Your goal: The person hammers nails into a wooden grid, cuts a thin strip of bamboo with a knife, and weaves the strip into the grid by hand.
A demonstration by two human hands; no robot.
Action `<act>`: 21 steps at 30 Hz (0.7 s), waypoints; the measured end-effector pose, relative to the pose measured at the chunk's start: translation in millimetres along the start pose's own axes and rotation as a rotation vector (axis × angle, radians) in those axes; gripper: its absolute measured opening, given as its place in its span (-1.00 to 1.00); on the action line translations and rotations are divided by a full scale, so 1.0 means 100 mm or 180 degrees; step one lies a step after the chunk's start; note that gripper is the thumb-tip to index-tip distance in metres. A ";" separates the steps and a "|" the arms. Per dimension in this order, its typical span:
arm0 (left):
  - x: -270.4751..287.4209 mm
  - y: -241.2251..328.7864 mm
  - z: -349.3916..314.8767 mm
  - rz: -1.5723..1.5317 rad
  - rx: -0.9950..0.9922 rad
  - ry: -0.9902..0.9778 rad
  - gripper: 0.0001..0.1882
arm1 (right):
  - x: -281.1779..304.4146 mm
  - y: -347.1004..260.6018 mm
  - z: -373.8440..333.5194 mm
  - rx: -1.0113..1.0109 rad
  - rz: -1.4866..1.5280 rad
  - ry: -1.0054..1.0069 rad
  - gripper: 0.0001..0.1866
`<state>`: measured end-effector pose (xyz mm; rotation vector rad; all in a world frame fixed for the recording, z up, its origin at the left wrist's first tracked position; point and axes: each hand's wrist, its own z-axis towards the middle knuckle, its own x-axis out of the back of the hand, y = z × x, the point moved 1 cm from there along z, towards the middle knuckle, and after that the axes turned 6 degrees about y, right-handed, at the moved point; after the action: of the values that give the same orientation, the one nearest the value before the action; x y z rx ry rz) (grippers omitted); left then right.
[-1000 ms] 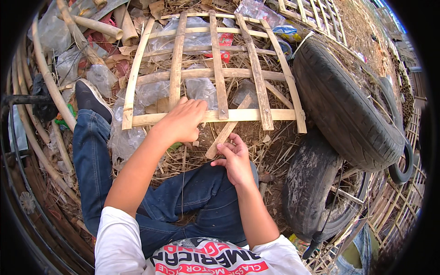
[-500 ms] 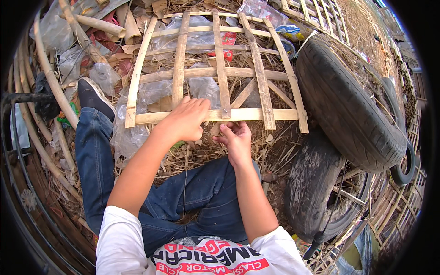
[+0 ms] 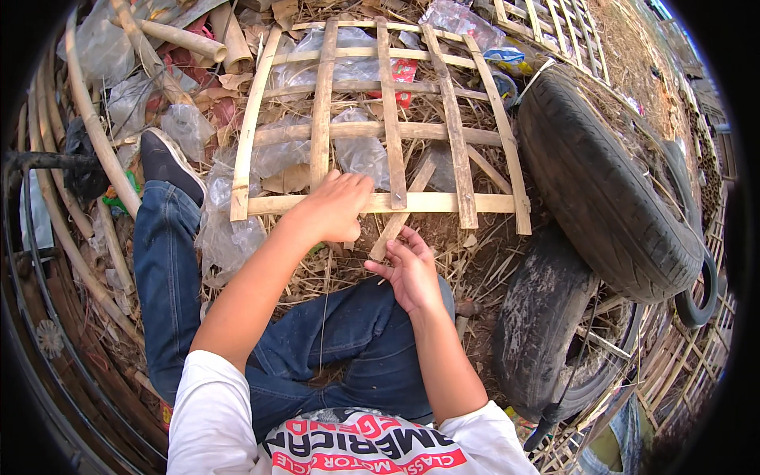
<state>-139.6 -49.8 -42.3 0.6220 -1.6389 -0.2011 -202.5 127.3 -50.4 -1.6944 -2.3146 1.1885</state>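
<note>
A bamboo lattice (image 3: 388, 131) of crossed slats, curved by the wide lens, lies in front of me. My left hand (image 3: 340, 207) is closed over its near cross slat (image 3: 483, 203), beside the second lengthwise slat from the left. The fingertips curl out of sight. Just right of it, my right hand (image 3: 412, 269) pinches the near end of a short bamboo strip (image 3: 392, 231). That strip slants under the near slat and reaches up to the right beneath the lattice. Another slanting strip (image 3: 487, 168) shows through the right-hand openings.
Two worn tyres (image 3: 609, 186) lean at the right. A second lattice (image 3: 554, 32) lies at the far right. Bamboo poles (image 3: 103, 150) and crumpled plastic (image 3: 186, 131) cover the left ground. My shoe (image 3: 170, 166) rests left of the lattice, and dry straw lies around my legs.
My right hand has drawn slightly back toward me, and more of the slanting strip now shows below the near slat. My left hand keeps its hold on the lattice.
</note>
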 end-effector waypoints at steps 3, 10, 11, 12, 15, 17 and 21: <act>0.04 0.02 -0.03 -0.0008 0.0023 -0.0009 -0.46 | -0.02 0.08 -0.22 -0.0113 0.0074 0.0045 -0.66; 0.38 0.11 -0.10 0.0001 -0.0049 0.0149 -0.49 | 0.18 0.04 -0.65 -0.0128 -0.0404 -0.0066 -0.63; 0.40 0.11 -0.12 0.0013 -0.0050 0.0149 -0.49 | 0.22 0.02 -0.66 -0.0096 -0.0328 -0.0081 -0.62; 0.42 0.10 -0.13 0.0029 -0.0059 0.0145 -0.50 | 0.25 0.01 -0.66 -0.0060 -0.0243 -0.0092 -0.60; 0.47 0.10 -0.17 0.0037 -0.0015 0.0068 -0.51 | 0.26 -0.12 -0.64 0.0471 -0.0200 0.0194 -0.60; 0.49 0.08 -0.22 0.0024 -0.0027 0.0108 -0.52 | 0.29 -0.23 -0.56 0.0810 -0.0181 0.0378 -0.61; 0.43 0.00 -0.30 -0.0026 -0.0112 0.0242 -0.54 | 0.43 -0.30 -0.31 0.0894 0.0176 0.0533 -0.71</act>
<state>-112.3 -64.7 0.6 0.6026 -1.5569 -0.2094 -230.4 177.0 -27.2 -1.6932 -1.9149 1.2574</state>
